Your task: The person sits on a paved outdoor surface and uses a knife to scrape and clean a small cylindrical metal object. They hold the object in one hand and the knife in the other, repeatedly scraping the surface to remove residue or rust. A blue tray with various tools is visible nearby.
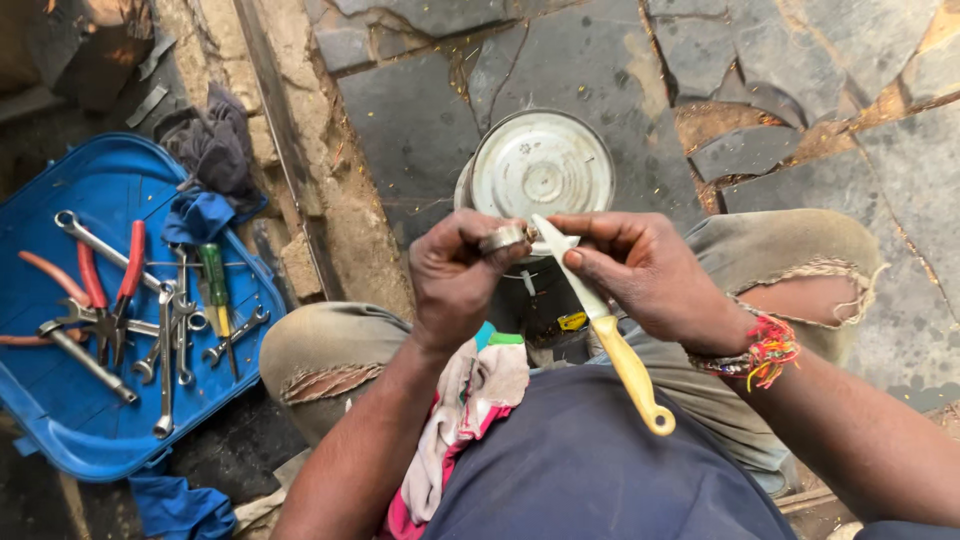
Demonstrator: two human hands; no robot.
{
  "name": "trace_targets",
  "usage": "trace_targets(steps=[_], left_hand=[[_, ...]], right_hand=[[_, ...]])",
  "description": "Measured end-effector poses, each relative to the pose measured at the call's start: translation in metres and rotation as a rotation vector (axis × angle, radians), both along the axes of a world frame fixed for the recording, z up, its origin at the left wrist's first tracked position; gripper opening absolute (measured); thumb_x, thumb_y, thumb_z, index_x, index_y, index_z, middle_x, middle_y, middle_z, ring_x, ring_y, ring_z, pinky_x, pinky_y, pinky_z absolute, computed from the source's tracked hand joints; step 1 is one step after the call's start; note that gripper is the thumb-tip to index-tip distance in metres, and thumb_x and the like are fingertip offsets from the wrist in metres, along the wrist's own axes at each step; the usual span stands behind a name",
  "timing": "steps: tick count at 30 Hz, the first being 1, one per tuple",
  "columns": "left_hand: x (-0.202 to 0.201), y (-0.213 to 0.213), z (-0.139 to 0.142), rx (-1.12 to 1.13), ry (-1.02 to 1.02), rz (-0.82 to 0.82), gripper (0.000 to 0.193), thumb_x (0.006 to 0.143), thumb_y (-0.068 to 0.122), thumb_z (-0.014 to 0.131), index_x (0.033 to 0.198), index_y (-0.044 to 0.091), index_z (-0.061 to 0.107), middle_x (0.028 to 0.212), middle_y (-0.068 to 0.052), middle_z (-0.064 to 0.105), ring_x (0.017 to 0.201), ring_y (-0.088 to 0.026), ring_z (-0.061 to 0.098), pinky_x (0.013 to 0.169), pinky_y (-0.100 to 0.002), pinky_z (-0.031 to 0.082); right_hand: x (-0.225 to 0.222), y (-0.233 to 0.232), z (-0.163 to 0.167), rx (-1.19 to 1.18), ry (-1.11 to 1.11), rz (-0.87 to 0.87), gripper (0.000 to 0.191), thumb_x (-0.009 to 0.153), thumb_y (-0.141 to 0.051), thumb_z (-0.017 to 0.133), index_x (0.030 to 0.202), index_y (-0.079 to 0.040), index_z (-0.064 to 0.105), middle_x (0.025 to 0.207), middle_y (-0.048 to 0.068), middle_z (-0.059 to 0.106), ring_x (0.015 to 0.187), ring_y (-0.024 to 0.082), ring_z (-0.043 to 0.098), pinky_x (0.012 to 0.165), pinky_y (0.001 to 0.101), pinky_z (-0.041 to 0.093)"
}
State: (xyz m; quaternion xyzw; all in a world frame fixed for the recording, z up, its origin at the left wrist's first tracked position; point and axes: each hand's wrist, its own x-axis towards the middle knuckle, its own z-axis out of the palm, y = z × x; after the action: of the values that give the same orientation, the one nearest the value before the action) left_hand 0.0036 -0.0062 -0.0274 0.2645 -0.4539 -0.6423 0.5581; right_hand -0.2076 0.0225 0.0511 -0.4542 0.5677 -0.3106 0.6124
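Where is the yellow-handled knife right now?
In the head view, centre: the knife is in the right hand, its blade tip against the small metal ring held by the left hand.

Left hand [455, 275] and right hand [640, 270] meet above the lap, a small ring part [503, 238] pinched in the left, a knife [600, 320] in the right, blade tip touching it. Just beyond the hands a round tin [540, 165] sits on the stone floor [600, 70]. A rag [465, 420] lies on the lap. Far left, a tray [90, 440] holds spanners [165, 350], pliers [110, 290] and a screwdriver [215, 290]; cloths [210, 160] bunch at its far edge.
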Motion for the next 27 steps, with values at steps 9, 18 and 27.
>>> trace_targets(steps=[9,18,27], left_hand=[[0.002,0.003,0.007,-0.176,-0.169,0.094,0.013,0.093,-0.004,0.077,0.094,-0.001,0.064,0.108,-0.014,0.073,0.103,-0.015,0.071,0.093,-0.029,0.060],[0.003,0.002,0.003,-0.158,-0.169,0.106,0.016,0.094,-0.001,0.079,0.093,0.001,0.063,0.106,-0.013,0.073,0.104,-0.014,0.071,0.093,-0.028,0.060],[0.004,0.002,0.002,-0.218,-0.225,0.118,0.012,0.095,-0.001,0.077,0.094,0.000,0.066,0.104,-0.012,0.074,0.100,-0.013,0.071,0.091,-0.028,0.060]], right_hand=[[0.014,-0.004,0.001,-0.042,0.015,-0.011,0.039,0.098,-0.005,0.064,0.136,-0.001,0.067,0.097,-0.004,0.072,0.080,-0.002,0.059,0.068,0.0159,0.050],[0.018,-0.002,-0.002,-0.062,0.101,-0.026,0.039,0.097,-0.007,0.066,0.136,-0.005,0.069,0.079,-0.007,0.064,0.063,-0.001,0.050,0.053,0.0183,0.042],[0.018,-0.003,0.001,-0.057,0.148,0.016,0.041,0.095,-0.006,0.068,0.135,-0.006,0.069,0.073,-0.008,0.063,0.058,-0.001,0.049,0.049,0.0200,0.041]])
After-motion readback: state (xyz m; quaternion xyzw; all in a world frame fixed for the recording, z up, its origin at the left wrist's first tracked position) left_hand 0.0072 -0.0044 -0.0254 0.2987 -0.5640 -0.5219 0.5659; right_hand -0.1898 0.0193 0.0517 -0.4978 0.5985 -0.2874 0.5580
